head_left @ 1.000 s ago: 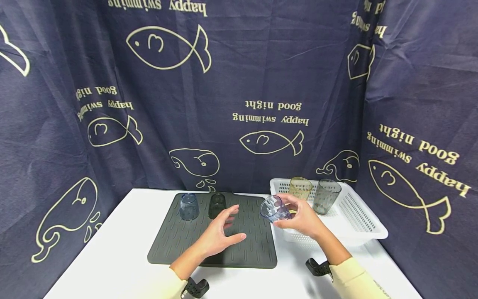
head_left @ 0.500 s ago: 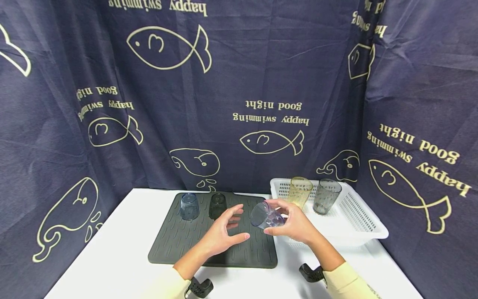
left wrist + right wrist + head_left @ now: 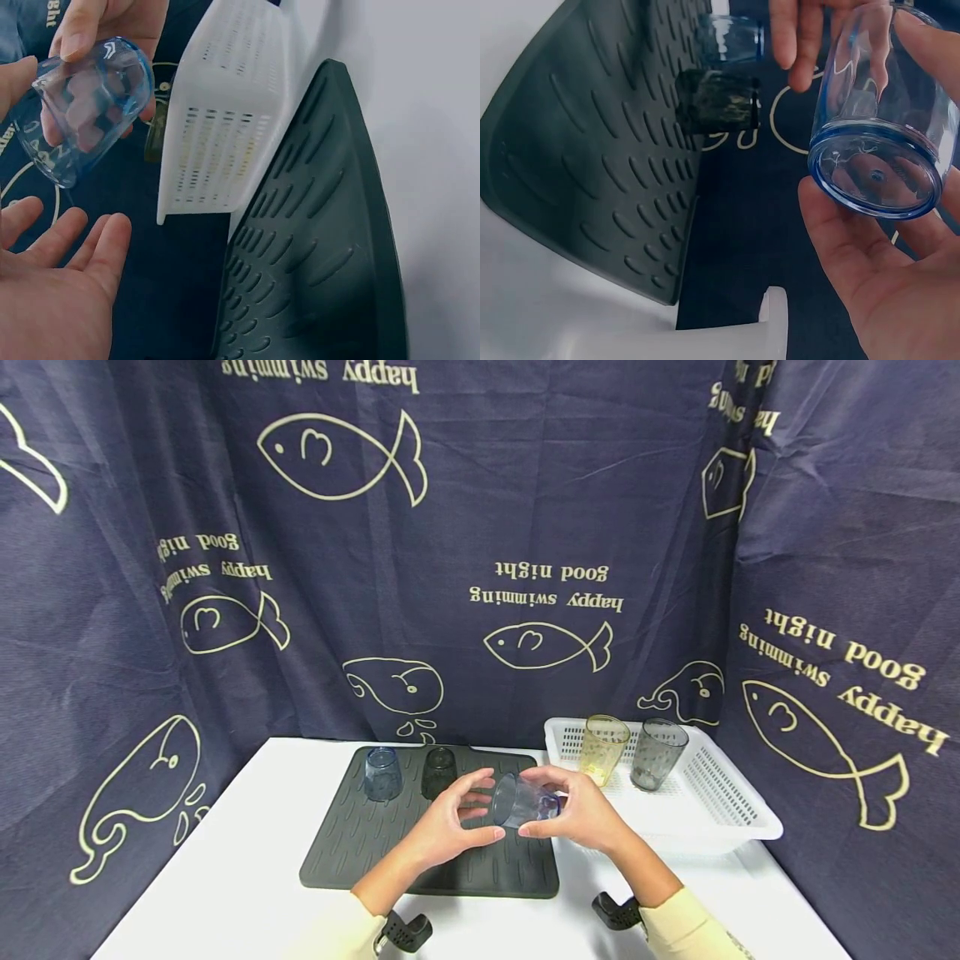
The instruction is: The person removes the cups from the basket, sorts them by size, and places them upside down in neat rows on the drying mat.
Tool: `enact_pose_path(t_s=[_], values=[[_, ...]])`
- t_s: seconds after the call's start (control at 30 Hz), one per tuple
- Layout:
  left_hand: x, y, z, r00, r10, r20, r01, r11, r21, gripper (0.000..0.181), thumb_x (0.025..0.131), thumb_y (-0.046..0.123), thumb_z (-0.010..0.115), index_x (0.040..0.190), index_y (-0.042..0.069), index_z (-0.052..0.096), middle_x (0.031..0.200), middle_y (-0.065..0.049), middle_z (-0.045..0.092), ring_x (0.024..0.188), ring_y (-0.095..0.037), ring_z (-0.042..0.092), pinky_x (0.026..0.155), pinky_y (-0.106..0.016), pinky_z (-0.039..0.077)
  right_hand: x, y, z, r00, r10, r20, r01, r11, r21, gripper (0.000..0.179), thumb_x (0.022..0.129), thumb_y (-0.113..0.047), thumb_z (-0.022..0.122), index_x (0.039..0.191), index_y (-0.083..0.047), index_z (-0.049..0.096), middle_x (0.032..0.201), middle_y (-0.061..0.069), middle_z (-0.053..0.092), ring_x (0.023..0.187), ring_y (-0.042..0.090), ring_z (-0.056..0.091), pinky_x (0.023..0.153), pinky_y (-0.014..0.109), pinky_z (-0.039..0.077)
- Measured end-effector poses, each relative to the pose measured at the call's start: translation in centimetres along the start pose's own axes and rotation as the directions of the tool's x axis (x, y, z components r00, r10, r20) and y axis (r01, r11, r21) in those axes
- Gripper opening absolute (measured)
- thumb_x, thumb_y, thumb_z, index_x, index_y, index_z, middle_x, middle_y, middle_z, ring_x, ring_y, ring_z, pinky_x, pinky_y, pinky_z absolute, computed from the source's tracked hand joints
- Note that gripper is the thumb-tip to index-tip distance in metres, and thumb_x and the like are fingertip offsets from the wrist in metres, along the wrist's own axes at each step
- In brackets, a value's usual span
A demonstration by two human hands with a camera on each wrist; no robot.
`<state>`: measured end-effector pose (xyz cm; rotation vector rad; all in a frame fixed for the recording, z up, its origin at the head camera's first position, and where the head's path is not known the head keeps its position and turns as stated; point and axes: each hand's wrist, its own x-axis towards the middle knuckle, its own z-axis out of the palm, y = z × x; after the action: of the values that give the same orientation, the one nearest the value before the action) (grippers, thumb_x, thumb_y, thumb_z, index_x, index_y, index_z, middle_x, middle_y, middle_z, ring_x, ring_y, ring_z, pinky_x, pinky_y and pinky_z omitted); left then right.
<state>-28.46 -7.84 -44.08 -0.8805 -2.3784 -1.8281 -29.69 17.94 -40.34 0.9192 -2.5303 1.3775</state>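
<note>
Since the earlier frames, the right hand (image 3: 585,810) has carried a clear, blue-tinted glass tumbler (image 3: 528,802) leftward from the edge of the white perforated plastic basket (image 3: 690,839) and tipped it nearly onto its side, while the left hand (image 3: 442,831) has shifted slightly to the right. It is now raised at the lower centre of the head frame, its mouth facing left and its base facing right. Its wall is see-through and wavy with reflections, and the right-wrist view shows a thick, deeper blue ring around the base.

Right-hand fingers and thumb are bent around the glass from opposite sides, gripping it. Left-hand fingers are spread, with a wide gap to the thumb, beside the mouth; whether the thumb touches the rim cannot be told.

Below both hands lies a dark grey ribbed mat (image 3: 352,843) on the white table (image 3: 247,827). Near its upper left corner stand a blue glass tumbler (image 3: 383,777) and a blackish glass tumbler (image 3: 438,775), narrower ends up. At the right of the frame, the basket holds a yellow patterned glass tumbler (image 3: 603,747) and a grey one (image 3: 658,752).
</note>
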Motion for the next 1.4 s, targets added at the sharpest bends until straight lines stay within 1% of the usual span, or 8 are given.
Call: enact_pose_path(t_s=[0.2,0.47,0.63,0.8,0.93,1.17,1.3,1.4], values=[[0.3,0.2,0.1,1.0,0.021,0.016,-0.021,0.999,-0.026,0.081,0.084,0.014,0.085,0.153,0.008,0.043,0.144,-0.017,0.054,0.125,-0.036,0.061,0.108,-0.039,0.053,0.2,-0.1,0.3,1.0,-0.023,0.018,0.024,0.999,-0.038,0.069,0.067,-0.033,0.098,0.127,-0.014,0.07,0.119,0.002,0.075,0.104,0.022,0.071,0.088,0.029,0.058],[0.3,0.3,0.4,0.999,0.036,0.011,-0.036,0.999,-0.025,0.079,0.082,0.013,0.086,0.15,0.011,0.047,0.139,-0.015,0.058,0.119,-0.032,0.064,0.103,-0.034,0.056,0.3,0.0,0.7,0.999,-0.011,0.052,0.01,1.0,0.025,0.069,0.066,-0.03,0.098,0.126,-0.01,0.07,0.119,0.006,0.074,0.105,0.021,0.069,0.08,0.027,0.062],[0.2,0.2,0.5,0.999,0.037,-0.004,-0.037,0.999,-0.021,0.075,0.081,0.011,0.086,0.147,0.01,0.05,0.137,-0.015,0.059,0.116,-0.032,0.065,0.102,-0.032,0.056,0.2,-0.1,0.9,0.999,-0.004,0.049,0.002,1.0,0.023,0.07,0.066,-0.03,0.099,0.126,-0.011,0.07,0.119,0.006,0.074,0.104,0.02,0.07,0.081,0.026,0.061],[0.1,0.1,0.4,0.997,0.07,-0.021,-0.071,0.997,-0.037,0.073,0.081,0.008,0.086,0.145,0.005,0.051,0.134,-0.017,0.059,0.116,-0.034,0.064,0.102,-0.035,0.057,0.1,-0.3,1.0,0.999,-0.009,0.041,0.008,1.0,0.03,0.071,0.066,-0.03,0.098,0.128,-0.01,0.069,0.12,0.006,0.074,0.103,0.017,0.07,0.082,0.025,0.06],[-0.1,0.3,0.3,0.997,0.074,-0.037,-0.076,0.996,-0.052,0.073,0.08,0.008,0.086,0.144,0.008,0.053,0.134,-0.016,0.059,0.116,-0.032,0.064,0.102,-0.036,0.056,0.0,-0.6,1.0,1.0,-0.009,0.025,0.007,0.999,0.051,0.072,0.067,-0.027,0.098,0.13,-0.009,0.068,0.124,0.005,0.072,0.103,0.014,0.069,0.083,0.024,0.059],[-0.4,0.3,-0.2,0.997,0.059,-0.054,-0.063,0.995,-0.079,0.072,0.081,0.007,0.086,0.145,0.009,0.052,0.133,-0.015,0.062,0.113,-0.024,0.064,0.102,-0.032,0.056,-0.1,-0.4,1.2,0.999,0.031,0.019,-0.034,0.983,0.179,0.072,0.07,-0.017,0.096,0.134,-0.006,0.064,0.133,0.01,0.068,0.108,0.014,0.067,0.09,0.028,0.059],[-0.8,0.2,-0.5,0.997,0.057,-0.058,-0.063,0.992,-0.112,0.074,0.08,0.005,0.085,0.146,0.008,0.052,0.134,-0.015,0.06,0.112,-0.019,0.063,0.101,-0.029,0.056,-0.4,-0.1,1.5,0.998,0.047,0.036,-0.056,0.953,0.297,0.072,0.072,-0.011,0.093,0.137,-0.003,0.061,0.138,0.016,0.065,0.112,0.012,0.069,0.095,0.024,0.058],[-1.1,0.1,-0.7,0.997,0.054,-0.063,-0.062,0.989,-0.133,0.074,0.079,0.003,0.086,0.145,0.01,0.052,0.136,-0.015,0.059,0.114,-0.016,0.063,0.101,-0.026,0.055,-0.6,0.1,1.7,0.997,0.058,0.049,-0.073,0.917,0.392,0.074,0.073,-0.006,0.092,0.139,0.0,0.058,0.141,0.022,0.06,0.113,0.012,0.069,0.097,0.027,0.058]])
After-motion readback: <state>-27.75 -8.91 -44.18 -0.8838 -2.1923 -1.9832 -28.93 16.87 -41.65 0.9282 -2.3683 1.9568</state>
